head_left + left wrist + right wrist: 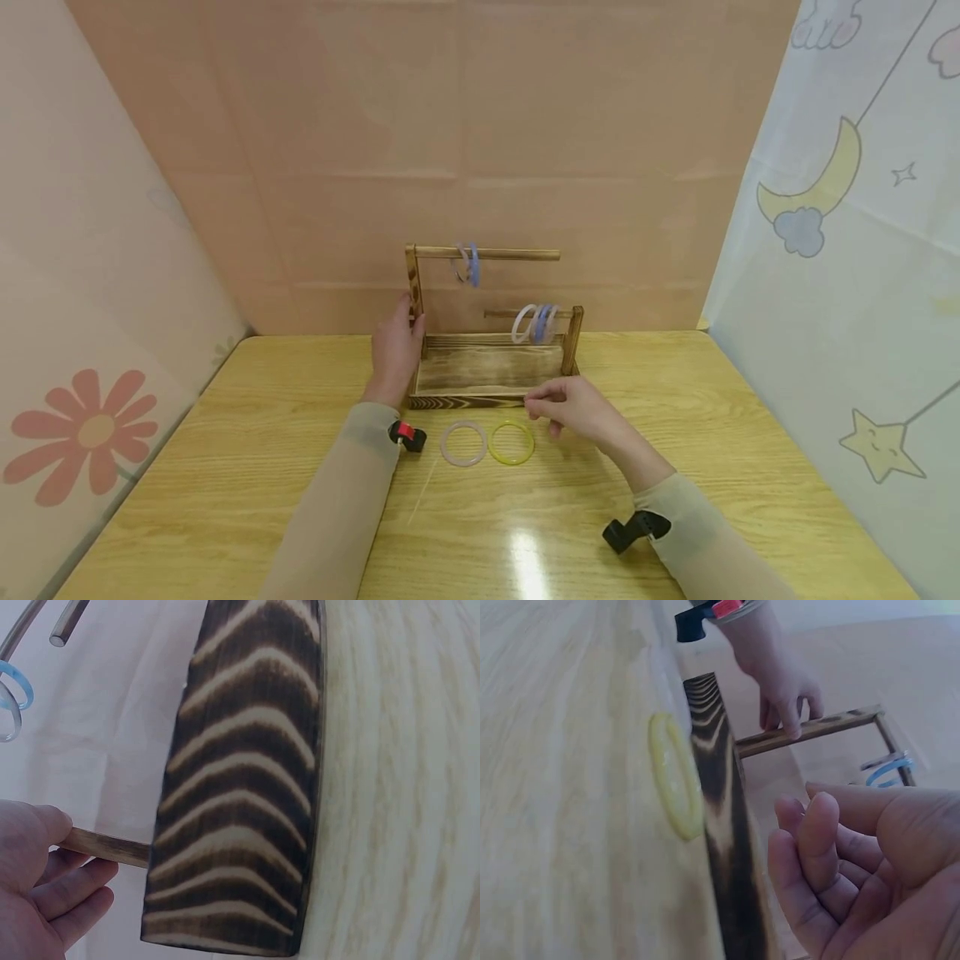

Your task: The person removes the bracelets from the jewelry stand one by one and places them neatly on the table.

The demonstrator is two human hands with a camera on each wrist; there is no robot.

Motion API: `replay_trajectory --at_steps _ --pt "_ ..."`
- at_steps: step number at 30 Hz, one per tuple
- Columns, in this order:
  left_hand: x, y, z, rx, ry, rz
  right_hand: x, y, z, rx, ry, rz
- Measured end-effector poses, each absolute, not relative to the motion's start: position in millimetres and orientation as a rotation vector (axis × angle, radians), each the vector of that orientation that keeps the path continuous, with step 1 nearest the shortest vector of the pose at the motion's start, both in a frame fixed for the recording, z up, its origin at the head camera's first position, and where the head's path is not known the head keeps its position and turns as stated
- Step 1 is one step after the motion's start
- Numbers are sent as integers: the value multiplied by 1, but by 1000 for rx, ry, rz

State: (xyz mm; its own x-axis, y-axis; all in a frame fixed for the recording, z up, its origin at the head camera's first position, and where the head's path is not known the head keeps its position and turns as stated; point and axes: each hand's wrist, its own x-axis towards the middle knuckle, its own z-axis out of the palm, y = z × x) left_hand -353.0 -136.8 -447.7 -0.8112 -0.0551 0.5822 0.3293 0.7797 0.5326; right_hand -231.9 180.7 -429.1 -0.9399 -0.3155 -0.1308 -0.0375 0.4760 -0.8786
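A wooden rack with a tray base (465,402) stands at the table's back. My left hand (393,350) grips its tall left post (414,275); the left wrist view shows the thumb and fingers of that hand (45,885) around the post (105,846). My right hand (573,407) is by the tray's front edge, and in the right wrist view its fingers are loosely bent and hold nothing. In front of the tray, a pale pink ring (444,450) and a yellow ring (512,462) lie side by side.
Pale and blue rings (475,271) hang on the upper bar (525,254). On the lower bar at the right hang several white and blue rings (519,327). Behind the table (247,433) is a tan backdrop (337,167), with patterned sheets at both sides.
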Motion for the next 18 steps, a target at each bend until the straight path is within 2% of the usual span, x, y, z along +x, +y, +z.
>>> replay_trajectory --at_steps 18 --pt "-358 -139 -452 -211 -2377 -859 -245 155 -357 -307 2711 -1575"
